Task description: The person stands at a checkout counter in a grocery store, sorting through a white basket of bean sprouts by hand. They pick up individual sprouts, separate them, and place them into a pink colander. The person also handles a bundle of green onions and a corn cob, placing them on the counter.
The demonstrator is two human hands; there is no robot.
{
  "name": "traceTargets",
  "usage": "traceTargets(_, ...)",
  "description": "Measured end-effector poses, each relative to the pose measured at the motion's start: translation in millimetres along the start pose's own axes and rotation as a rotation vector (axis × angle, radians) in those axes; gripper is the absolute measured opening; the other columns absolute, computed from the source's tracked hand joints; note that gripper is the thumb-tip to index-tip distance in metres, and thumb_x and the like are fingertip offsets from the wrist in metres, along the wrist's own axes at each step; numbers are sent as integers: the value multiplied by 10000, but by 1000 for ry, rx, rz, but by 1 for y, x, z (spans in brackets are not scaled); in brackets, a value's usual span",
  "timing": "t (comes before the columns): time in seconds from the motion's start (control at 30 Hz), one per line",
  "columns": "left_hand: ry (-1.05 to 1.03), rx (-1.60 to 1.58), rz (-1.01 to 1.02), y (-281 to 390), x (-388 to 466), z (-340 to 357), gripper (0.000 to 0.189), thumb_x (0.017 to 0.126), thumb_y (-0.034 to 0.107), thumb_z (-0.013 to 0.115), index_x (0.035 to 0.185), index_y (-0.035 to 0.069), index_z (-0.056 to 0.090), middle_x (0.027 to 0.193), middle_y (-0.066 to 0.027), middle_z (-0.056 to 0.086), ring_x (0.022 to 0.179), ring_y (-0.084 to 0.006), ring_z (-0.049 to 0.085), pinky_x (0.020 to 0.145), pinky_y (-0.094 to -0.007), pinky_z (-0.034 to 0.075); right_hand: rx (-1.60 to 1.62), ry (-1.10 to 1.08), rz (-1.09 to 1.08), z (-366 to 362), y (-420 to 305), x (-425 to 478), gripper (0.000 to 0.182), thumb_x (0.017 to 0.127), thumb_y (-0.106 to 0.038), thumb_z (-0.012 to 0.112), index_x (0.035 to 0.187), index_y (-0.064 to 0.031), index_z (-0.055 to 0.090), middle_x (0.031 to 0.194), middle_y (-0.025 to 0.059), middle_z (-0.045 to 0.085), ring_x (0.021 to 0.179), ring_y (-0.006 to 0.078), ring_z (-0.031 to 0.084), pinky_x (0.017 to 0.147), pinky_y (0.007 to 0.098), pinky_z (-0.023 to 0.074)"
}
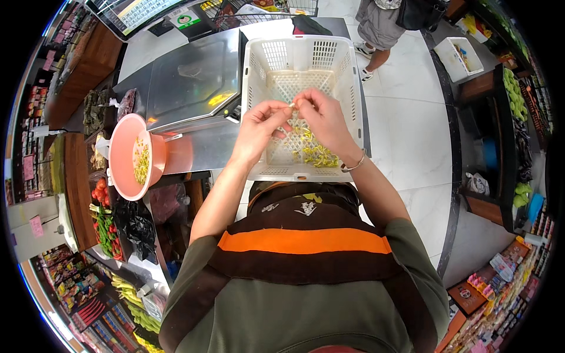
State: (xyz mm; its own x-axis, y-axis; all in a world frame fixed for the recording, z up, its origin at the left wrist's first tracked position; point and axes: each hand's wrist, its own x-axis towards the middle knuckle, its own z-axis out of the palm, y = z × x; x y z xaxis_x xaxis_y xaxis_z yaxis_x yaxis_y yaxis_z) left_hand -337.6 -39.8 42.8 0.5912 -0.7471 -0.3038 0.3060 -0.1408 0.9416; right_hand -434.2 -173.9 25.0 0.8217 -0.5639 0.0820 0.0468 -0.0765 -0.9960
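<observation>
Over a white plastic crate (301,174), my left hand (265,123) and my right hand (321,115) meet at the fingertips. A small pale bean sprout (291,105) is pinched between them, mostly covered by the fingers. My right wrist wears a bracelet. Below the hands, a loose pile of yellow-headed bean sprouts (318,156) lies on the crate's slatted floor, towards my side. To the left, a pink plastic basin (159,154) holds more sprouts (141,165); it looks strongly tilted in this wide view.
Left of the crate is a flat metal-topped machine (190,75) on the counter (212,152). A screen (137,15) and a wire basket (265,17) stand beyond. Vegetable shelves line both sides. A person (379,26) stands on the tiled floor, ahead right.
</observation>
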Motion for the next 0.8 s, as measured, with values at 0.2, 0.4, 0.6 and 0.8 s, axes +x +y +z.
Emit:
traceTargets(0.2,427,181,289,22,-28,-126,180,926,220,602,1021,75,649,847,-15,651,704,-75,606,596,-218,478,-506,93,244,-1,35,43,286,912,-275,514,876,-12,623,781,112,649,669,230,617,648,351,492)
traceTargets(0.4,1008,648,346,4,-77,-389,292,918,225,604,1131,30,641,866,-66,670,772,-131,641,641,-285,519,-1043,-193,187,-9,132,50,154,789,-229,610,823,-93,675,819,134,675,786,325,644,725,431,514)
traceTargets(0.6,1009,1332,-124,-32,-112,-493,413,891,262,565,1259,75,572,995,-186,677,886,-314,662,783,-387,504,-1174,-443,184,11,172,41,119,714,-185,661,793,-99,688,847,121,676,821,292,643,774,397,513)
traceTargets(0.8,948,867,58,-19,-88,-403,361,910,191,585,1246,60,585,1008,-129,691,891,-137,672,743,-271,506,-1302,-489,275,25,174,37,144,672,-165,654,786,-91,702,834,149,675,802,307,654,726,410,530)
